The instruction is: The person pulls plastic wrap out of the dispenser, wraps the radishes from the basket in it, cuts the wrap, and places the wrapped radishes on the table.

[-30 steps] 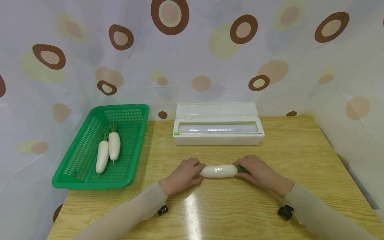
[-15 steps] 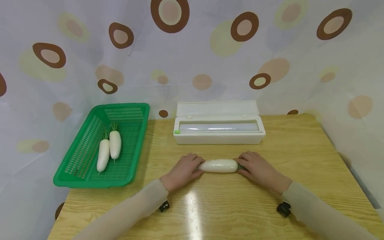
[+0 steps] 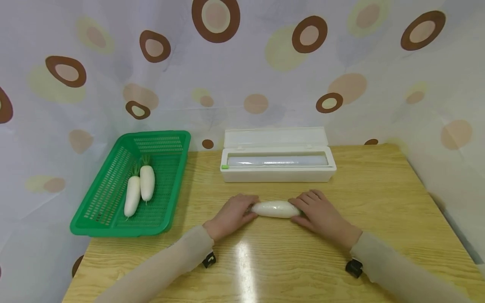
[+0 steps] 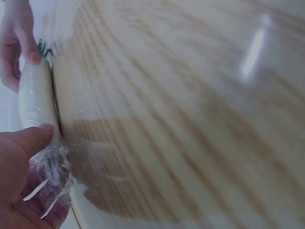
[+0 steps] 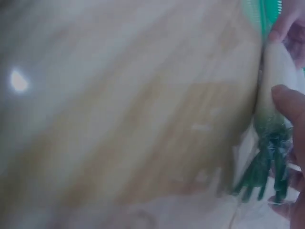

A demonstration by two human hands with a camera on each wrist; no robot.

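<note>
Holding a white radish (image 3: 274,209) between both hands, the person has it lying crosswise at the tabletop (image 3: 295,261), in front of a long white box (image 3: 278,175). It is wrapped in clear film (image 4: 52,167), which catches the light along its side. The left hand (image 3: 232,213) pinches the thin end, its thumb pressing on the radish just beside the place where the film is bunched and crinkled. The right hand (image 3: 317,212) grips the other end, thumb laid on the white flesh near the green leaves (image 5: 267,171), which show through the film. I can't tell whether the radish rests fully on the wood or is raised a little.

The box stands near the back edge with its lid (image 3: 275,137) tipped up behind it; a roll of wrap (image 3: 278,160) lies inside, and a small green tab (image 3: 225,167) sits at the left of its front edge. Over on the person's left is a green basket (image 3: 117,232), where two radishes (image 3: 132,197) lie side by side, leaves toward the back. A pale sheet (image 3: 235,75) printed with brown and yellow rounds hangs behind the table.
</note>
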